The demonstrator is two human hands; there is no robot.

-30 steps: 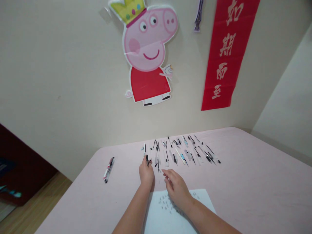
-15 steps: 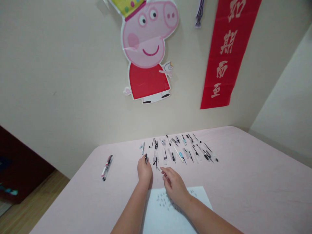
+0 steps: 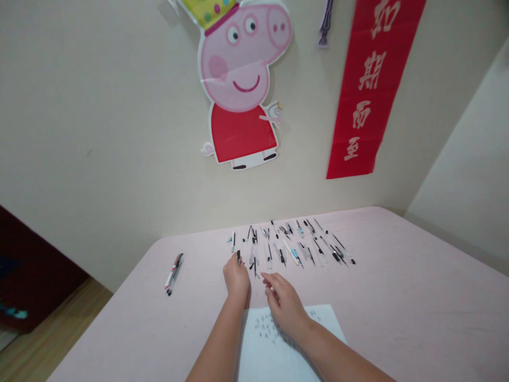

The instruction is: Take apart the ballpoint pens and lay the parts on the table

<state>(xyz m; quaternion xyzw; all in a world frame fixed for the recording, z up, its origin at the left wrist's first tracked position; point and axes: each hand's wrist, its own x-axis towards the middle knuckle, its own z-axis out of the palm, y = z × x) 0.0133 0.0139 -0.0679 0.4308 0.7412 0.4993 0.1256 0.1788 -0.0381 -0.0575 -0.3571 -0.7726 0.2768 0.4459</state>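
My left hand (image 3: 236, 279) rests on the pink table (image 3: 397, 297) with its fingers pinched on a small black pen part (image 3: 238, 258) at the left end of a row of pen parts (image 3: 294, 246). My right hand (image 3: 283, 305) lies just right of it, over the top edge of a white sheet of paper (image 3: 278, 345) with small writing. Its fingers are loosely curled and point toward the row, with nothing visible in them.
Two assembled pens (image 3: 172, 273) lie together near the table's left side. The table's left edge drops to a wooden floor (image 3: 47, 339). A cartoon pig cut-out (image 3: 242, 85) and a red banner (image 3: 368, 85) hang on the wall behind.
The view has shifted slightly. My left hand keeps its pinch on the black part, and both hands stay almost where they were.
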